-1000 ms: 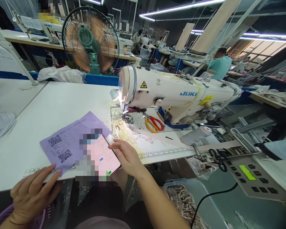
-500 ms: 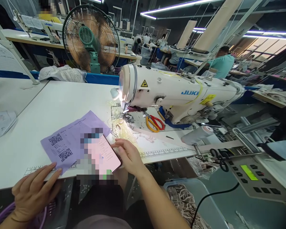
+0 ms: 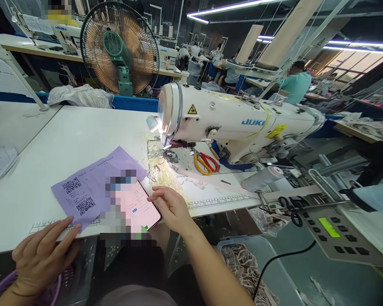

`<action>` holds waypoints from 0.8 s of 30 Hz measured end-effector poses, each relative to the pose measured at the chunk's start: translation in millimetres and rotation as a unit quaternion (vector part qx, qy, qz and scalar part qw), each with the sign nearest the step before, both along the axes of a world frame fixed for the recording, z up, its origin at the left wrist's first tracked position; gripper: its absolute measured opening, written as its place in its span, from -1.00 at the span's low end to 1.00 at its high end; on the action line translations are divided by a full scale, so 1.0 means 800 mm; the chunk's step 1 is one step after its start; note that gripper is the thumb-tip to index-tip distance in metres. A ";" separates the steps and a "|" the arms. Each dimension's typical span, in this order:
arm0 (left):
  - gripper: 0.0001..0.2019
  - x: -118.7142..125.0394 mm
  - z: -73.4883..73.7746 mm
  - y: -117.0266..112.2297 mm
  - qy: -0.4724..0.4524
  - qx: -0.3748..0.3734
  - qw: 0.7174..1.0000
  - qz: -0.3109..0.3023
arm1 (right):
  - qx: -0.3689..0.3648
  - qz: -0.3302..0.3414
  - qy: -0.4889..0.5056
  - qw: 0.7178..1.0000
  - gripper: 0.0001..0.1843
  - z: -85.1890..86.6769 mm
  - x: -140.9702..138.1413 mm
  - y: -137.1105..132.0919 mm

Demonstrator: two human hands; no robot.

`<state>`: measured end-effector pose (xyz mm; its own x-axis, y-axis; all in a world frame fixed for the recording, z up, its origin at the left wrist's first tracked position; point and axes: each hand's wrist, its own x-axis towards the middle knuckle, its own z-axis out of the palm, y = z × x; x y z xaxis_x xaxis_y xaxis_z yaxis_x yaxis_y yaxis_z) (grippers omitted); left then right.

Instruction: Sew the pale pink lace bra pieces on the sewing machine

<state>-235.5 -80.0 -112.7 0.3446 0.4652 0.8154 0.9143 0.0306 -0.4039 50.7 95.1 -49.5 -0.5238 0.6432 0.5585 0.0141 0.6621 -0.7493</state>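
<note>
A phone (image 3: 142, 202) with a lit, pale pink screen lies on a purple sheet of paper (image 3: 98, 170) printed with QR codes, near the table's front edge. Part of the phone and paper is pixelated. My right hand (image 3: 172, 208) is at the phone's right side, its index fingertip over the screen edge and the other fingers loosely bent; it grips nothing. Whether the fingertip touches the glass, I cannot tell. My left hand (image 3: 46, 250) rests over the table edge, fingers stretched out, fingertips at the paper's lower left corner.
A white JUKI sewing machine (image 3: 236, 123) stands behind, with red and yellow-handled snips (image 3: 207, 163) under its arm. Thread cone (image 3: 263, 178) and control box (image 3: 335, 233) are at right. A bin of fabric strips (image 3: 242, 267) sits below; a fan (image 3: 121, 46) stands beyond the table.
My right index fingertip has shifted from the phone's edge slightly onto its screen. A small blue box on the screen now shows larger. The left hand stays at the paper's corner.
</note>
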 end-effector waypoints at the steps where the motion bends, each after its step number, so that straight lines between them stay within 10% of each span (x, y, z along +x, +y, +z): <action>1: -0.42 0.000 -0.001 0.000 -0.003 -0.002 1.000 0.001 | 0.005 -0.009 0.012 1.000 -0.77 0.000 0.000 -0.001; 17: -0.46 -0.007 -0.001 0.000 0.026 -0.002 1.000 0.004 | 0.103 -0.038 -0.005 0.994 -0.76 -0.009 0.002 -0.004; 24: -0.50 -0.006 0.001 0.001 0.037 -0.005 0.999 -0.008 | -0.073 -0.120 0.099 0.985 -0.81 -0.013 0.005 -0.004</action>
<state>-240.6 -79.2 -111.9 0.4115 0.4667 0.7828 0.8822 0.0118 -0.4708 54.9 92.0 -60.2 -0.2366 0.8165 0.5266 0.0003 0.5420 -0.8404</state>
